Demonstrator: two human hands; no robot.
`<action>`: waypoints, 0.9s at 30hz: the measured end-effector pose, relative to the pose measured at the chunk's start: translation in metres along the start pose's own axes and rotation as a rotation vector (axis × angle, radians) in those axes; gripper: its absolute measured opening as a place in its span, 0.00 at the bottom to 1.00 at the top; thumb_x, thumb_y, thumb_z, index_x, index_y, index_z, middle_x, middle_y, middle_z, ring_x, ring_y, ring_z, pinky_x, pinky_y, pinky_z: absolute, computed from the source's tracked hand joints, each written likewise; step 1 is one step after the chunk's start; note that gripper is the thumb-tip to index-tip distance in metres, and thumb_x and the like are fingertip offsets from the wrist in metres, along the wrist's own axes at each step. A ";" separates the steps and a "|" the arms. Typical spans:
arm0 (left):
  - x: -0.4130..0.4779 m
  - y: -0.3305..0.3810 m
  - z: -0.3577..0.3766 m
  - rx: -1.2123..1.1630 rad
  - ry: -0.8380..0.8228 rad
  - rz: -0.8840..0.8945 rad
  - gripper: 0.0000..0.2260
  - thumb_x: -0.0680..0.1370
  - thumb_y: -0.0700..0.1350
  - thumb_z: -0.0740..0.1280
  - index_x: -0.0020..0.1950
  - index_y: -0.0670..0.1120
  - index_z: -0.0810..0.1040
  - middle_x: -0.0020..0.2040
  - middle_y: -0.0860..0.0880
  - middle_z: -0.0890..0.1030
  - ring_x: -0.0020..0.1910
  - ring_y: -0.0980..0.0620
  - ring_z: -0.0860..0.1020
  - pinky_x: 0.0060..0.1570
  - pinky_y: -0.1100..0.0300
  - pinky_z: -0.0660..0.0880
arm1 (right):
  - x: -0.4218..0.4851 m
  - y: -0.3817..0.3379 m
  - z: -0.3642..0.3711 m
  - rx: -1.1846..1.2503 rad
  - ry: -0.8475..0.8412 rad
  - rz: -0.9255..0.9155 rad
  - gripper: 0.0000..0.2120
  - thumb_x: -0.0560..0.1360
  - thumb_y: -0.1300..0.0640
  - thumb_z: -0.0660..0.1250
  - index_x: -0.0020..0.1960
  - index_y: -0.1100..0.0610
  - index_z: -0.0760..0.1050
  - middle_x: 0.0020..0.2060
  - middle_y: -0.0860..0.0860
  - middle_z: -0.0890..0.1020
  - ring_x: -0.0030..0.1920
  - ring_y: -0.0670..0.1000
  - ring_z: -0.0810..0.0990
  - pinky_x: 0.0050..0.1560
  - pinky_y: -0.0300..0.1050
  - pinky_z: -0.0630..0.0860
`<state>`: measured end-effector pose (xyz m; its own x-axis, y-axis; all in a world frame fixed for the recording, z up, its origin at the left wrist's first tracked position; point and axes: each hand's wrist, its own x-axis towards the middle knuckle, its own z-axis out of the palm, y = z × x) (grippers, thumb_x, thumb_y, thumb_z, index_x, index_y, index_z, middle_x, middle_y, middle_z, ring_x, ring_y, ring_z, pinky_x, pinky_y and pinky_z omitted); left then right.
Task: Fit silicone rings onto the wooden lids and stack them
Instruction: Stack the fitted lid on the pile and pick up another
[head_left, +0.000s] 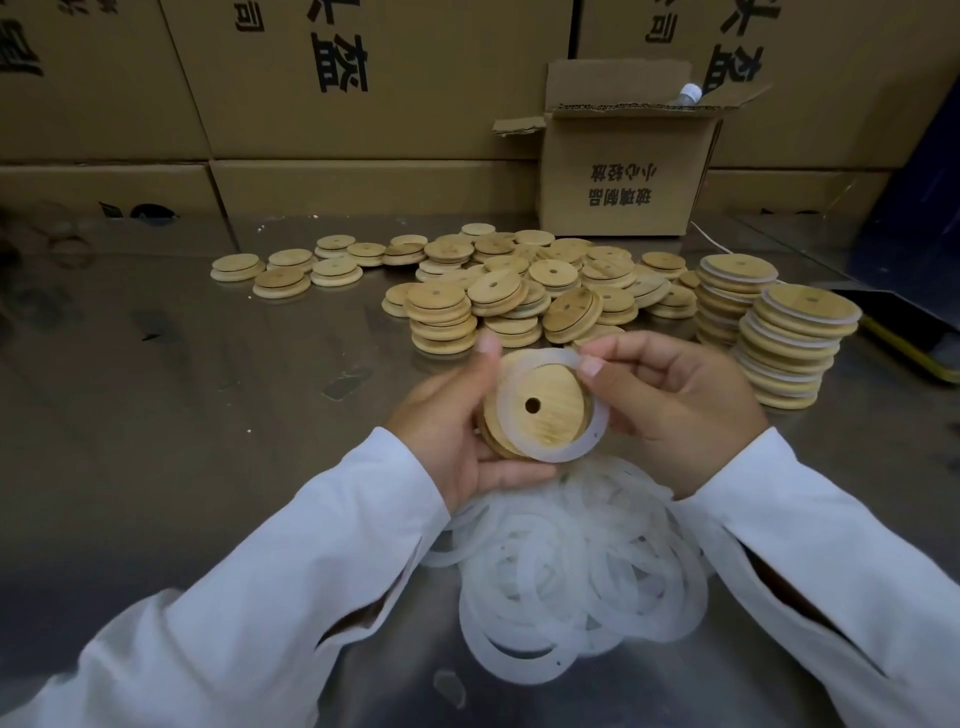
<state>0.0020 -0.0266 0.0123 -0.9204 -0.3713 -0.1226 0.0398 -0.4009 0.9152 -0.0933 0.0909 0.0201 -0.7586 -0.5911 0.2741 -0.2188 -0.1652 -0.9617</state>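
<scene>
My left hand (447, 431) grips a round wooden lid (553, 408) with a centre hole, held above the steel table. A translucent silicone ring (597, 431) lies partly around the lid, and my right hand (675, 400) pinches its upper right edge. Under my wrists sits a heap of loose silicone rings (576, 571). A pile of bare wooden lids (519, 291) spreads across the middle of the table. Two stacks of lids with rings fitted (779, 343) stand at the right.
The steel table (208, 415) has a few separate lids (283, 270) at its back left. An open cardboard box (623, 176) stands behind the pile, and large cartons (311, 104) wall off the back. A dark tray with a yellow edge (909, 338) lies at the right.
</scene>
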 end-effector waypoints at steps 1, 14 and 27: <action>-0.002 -0.001 0.001 0.060 -0.015 0.033 0.15 0.69 0.51 0.64 0.51 0.45 0.78 0.46 0.43 0.82 0.37 0.48 0.83 0.27 0.58 0.79 | 0.000 0.001 0.000 -0.009 0.012 0.007 0.08 0.70 0.65 0.68 0.38 0.53 0.79 0.29 0.48 0.81 0.31 0.43 0.79 0.35 0.34 0.75; -0.003 -0.006 0.002 0.103 -0.040 0.096 0.09 0.79 0.39 0.57 0.53 0.46 0.75 0.53 0.39 0.79 0.45 0.43 0.81 0.33 0.57 0.81 | -0.004 0.003 0.002 -0.201 0.059 -0.064 0.07 0.69 0.60 0.69 0.34 0.50 0.78 0.28 0.45 0.78 0.29 0.42 0.74 0.34 0.32 0.74; -0.005 -0.007 0.001 0.243 -0.071 0.270 0.10 0.78 0.37 0.56 0.55 0.46 0.74 0.48 0.45 0.80 0.42 0.51 0.82 0.37 0.56 0.81 | -0.001 -0.006 -0.001 -0.121 0.067 0.026 0.07 0.70 0.60 0.69 0.34 0.53 0.78 0.19 0.43 0.74 0.23 0.39 0.71 0.27 0.28 0.68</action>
<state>0.0058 -0.0212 0.0072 -0.9145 -0.3737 0.1551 0.1994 -0.0825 0.9764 -0.0918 0.0939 0.0258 -0.8034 -0.5392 0.2526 -0.2680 -0.0514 -0.9621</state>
